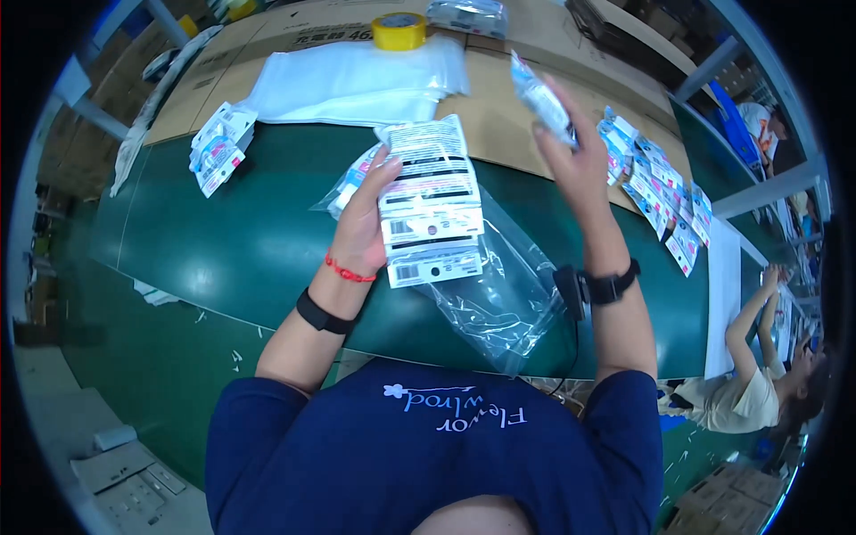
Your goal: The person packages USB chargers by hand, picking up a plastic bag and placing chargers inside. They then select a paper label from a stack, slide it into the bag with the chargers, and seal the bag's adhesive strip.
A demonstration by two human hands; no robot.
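My left hand (361, 218) grips the left side of a stack of flat packets (428, 169), their white printed backs facing up with barcodes at the lower ends. Under and beside this stack lies a clear plastic bag (504, 303), stretching toward the table's near edge; whether the packets are inside it I cannot tell. Another blue-and-white packet peeks out left of my fingers. Raised at the upper right, my right hand (575, 152) holds a single blue-and-white packet (538, 96), slightly blurred, between thumb and fingers.
Loose packets (655, 183) spread at the right, and a smaller pile (218, 147) sits at the left of the green table (241, 223). Clear bags (348, 85) lie on cardboard at the back, beside a yellow tape roll (399, 32). Another person (740, 392) works at far right.
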